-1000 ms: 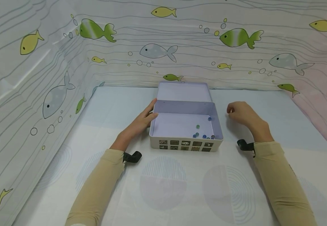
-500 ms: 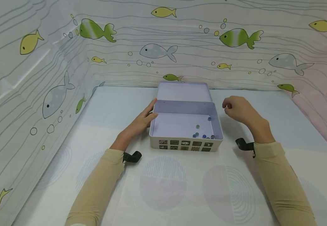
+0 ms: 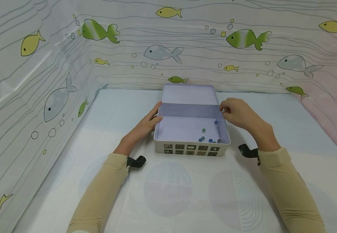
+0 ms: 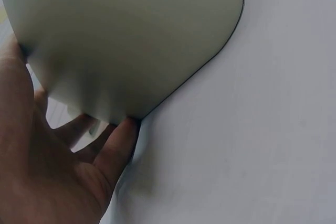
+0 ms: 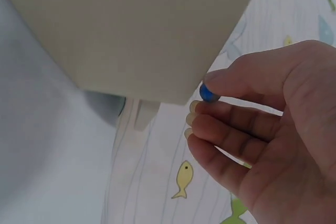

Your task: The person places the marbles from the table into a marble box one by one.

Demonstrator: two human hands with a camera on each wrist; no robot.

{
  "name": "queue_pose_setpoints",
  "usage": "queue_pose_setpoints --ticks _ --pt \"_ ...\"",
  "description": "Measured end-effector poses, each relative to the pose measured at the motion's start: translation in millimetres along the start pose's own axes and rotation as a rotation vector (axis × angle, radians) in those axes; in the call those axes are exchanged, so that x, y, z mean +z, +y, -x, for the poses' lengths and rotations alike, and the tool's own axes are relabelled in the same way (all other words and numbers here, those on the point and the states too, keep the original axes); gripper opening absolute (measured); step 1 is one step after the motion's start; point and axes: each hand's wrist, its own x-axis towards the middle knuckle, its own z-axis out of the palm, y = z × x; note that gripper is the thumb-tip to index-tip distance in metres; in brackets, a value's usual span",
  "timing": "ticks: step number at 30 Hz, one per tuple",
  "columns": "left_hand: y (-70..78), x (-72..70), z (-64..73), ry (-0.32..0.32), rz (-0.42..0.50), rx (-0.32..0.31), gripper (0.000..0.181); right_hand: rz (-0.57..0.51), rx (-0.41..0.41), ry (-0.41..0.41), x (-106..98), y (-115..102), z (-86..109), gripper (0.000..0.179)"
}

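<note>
A pale rectangular box (image 3: 160,147) stands with its hinged lid (image 3: 188,94) tipped back. Several small glass marbles (image 3: 203,130), blue, green and dark, lie inside, mostly near the front right. My left hand (image 3: 143,125) rests against the box's left side, thumb at the rim and fingers stretched along the outer wall. At the back right corner of the rim is my right hand (image 3: 241,113). In the right wrist view, its thumb and fingertips pinch a blue marble (image 5: 208,93), just beside the outside of the box wall (image 5: 136,35).
A pale cloth (image 3: 168,191) with circle patterns covers the table. Fish-printed sheeting (image 3: 203,55) rises behind the box and along the left and right sides. Black wrist cameras (image 3: 136,161) stick out from both sleeves.
My right hand has moved left, from apart from the box to its back right rim, rising slightly. The left hand, the box and the marbles in it have stayed put.
</note>
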Motion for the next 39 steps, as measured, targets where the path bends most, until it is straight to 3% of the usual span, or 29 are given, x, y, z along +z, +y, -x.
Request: queue_pose_setpoints --ticks 8,16,30,39 --pt "-0.7 1.9 -0.2 -0.004 -0.004 0.003 0.065 -0.069 -0.065 -0.003 7.2 -16.1 1.9 0.02" --pt "1.9 2.4 2.0 -0.01 0.009 -0.004 0.066 -0.092 -0.146 -0.073 23.1 -26.5 -0.1 0.017" --pt "2.3 0.7 0.4 0.002 0.011 -0.001 0.065 -0.084 -0.21 -0.139 48.8 -41.9 -4.4 0.011" --pt "3.4 0.1 -1.1 -0.007 0.022 -0.021 0.066 -0.024 -0.245 -0.169 58.3 -48.9 -5.3 0.01"
